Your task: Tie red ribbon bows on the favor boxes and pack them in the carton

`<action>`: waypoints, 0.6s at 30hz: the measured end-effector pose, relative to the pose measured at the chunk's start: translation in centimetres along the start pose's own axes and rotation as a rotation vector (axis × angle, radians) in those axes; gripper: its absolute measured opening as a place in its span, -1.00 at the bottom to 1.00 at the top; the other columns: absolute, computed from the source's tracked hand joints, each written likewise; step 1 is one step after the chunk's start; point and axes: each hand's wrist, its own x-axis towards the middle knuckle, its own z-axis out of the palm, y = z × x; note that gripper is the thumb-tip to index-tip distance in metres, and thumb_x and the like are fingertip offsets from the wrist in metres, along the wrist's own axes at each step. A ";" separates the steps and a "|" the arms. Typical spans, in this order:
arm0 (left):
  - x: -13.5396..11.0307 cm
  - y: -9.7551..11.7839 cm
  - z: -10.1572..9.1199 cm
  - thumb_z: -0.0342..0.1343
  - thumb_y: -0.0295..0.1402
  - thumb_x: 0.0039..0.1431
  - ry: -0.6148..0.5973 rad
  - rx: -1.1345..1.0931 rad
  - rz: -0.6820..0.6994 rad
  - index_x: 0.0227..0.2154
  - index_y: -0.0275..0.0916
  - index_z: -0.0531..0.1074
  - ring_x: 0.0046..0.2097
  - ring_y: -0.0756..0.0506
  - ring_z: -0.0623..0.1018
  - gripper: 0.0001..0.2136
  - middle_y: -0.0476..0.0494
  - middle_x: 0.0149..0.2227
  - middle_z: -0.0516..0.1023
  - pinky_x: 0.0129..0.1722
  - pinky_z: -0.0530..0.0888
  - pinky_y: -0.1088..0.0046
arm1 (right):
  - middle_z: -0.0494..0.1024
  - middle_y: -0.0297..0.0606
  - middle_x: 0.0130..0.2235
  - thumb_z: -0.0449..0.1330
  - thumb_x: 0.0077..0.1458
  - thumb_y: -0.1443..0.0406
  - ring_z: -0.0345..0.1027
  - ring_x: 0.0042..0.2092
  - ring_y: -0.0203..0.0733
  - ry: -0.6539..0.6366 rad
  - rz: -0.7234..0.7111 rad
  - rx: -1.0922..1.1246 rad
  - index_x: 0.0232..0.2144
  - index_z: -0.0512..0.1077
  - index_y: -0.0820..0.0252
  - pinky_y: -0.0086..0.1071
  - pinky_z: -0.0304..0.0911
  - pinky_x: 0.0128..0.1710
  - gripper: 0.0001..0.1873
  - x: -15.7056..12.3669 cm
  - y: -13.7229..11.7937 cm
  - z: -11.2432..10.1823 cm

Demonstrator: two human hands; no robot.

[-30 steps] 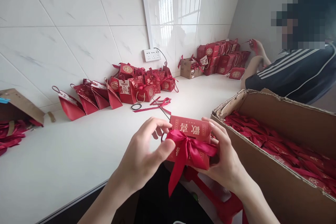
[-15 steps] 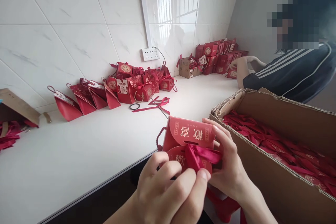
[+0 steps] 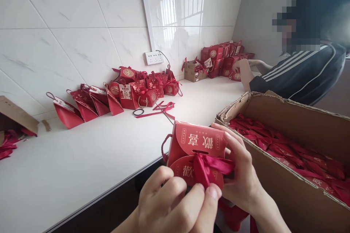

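A red paper gift box with pale Chinese characters and a dark red cord handle is held up in front of me, beyond the table's front edge. My right hand grips its right side, fingers along the edge. Thumb and forefinger of my left hand pinch the end of a magenta satin ribbon, which passes through a slot in the box's front flap. The ribbon's other end sticks out to the right. My left fingers hide the box's lower left part.
An open cardboard carton full of red ribboned pieces stands at my right. Red boxes and triangular ones line the white table by the wall. A co-worker handles red boxes at the far right.
My left hand has drawn the ribbon end slightly downward, and more of the box's lower flap shows. The view has shifted a little. My right hand keeps its grip.
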 end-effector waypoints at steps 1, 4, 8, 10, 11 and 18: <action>0.0 0.2 -0.1 0.23 -0.64 -0.07 -0.011 0.000 -0.003 -0.41 -0.20 0.42 -0.53 0.02 0.45 -0.78 0.07 -0.46 0.54 -0.53 0.36 0.35 | 0.03 -0.04 0.24 0.33 -0.08 0.43 0.02 0.23 0.12 -0.001 0.003 -0.005 0.25 -0.10 -0.05 -0.06 0.39 -0.05 -0.02 0.0 0.0 0.0; 0.1 0.5 -0.3 0.22 -0.63 -0.07 -0.019 0.006 0.004 -0.38 -0.18 0.42 -0.56 0.03 0.43 -0.76 0.08 -0.49 0.53 -0.56 0.35 0.37 | 0.04 -0.04 0.24 0.33 -0.07 0.41 0.04 0.23 0.12 0.005 0.002 -0.022 0.25 -0.09 -0.06 -0.09 0.41 -0.08 -0.04 0.0 -0.2 -0.1; 0.6 -1.8 -0.6 0.18 -0.48 0.06 -0.024 0.016 0.009 -0.33 -0.15 0.42 -0.55 0.04 0.43 -0.88 0.05 -0.49 0.52 -0.54 0.36 0.44 | 0.07 -0.04 0.24 0.35 -0.10 0.38 0.04 0.24 0.13 0.000 0.014 -0.055 0.24 -0.08 -0.07 -0.08 0.40 -0.06 -0.03 -0.1 -0.3 -0.3; 0.8 -4.2 -0.4 0.14 -0.40 0.13 -0.068 0.118 -0.116 -0.32 -0.16 0.42 -0.52 0.03 0.43 -0.94 0.01 -0.48 0.51 -0.53 0.34 0.48 | 0.10 -0.07 0.23 0.39 -0.15 0.32 0.10 0.21 0.13 0.054 0.113 -0.063 0.23 -0.06 -0.08 -0.08 0.40 -0.06 0.00 -0.2 -0.2 -0.7; 0.8 -5.5 0.0 0.11 -0.40 0.15 -0.002 0.214 -0.212 -0.36 -0.18 0.41 -0.55 0.04 0.38 -0.99 0.02 -0.50 0.48 -0.53 0.31 0.49 | 0.14 -0.08 0.21 0.39 -0.16 0.28 0.16 0.18 0.12 0.105 0.198 -0.030 0.22 -0.03 -0.08 -0.09 0.41 -0.06 -0.02 -0.3 0.0 -1.1; -0.6 -8.5 6.8 0.00 -0.36 0.18 -0.350 0.055 -0.367 -0.48 -0.21 0.34 -0.54 0.02 0.40 -0.86 0.04 -0.52 0.46 -0.48 0.31 0.51 | 0.54 -0.09 -0.11 -0.30 0.21 -0.10 0.43 -0.02 -0.02 0.105 0.783 0.700 -0.10 0.36 0.12 -0.05 0.42 -0.16 -0.38 -0.6 1.2 -6.4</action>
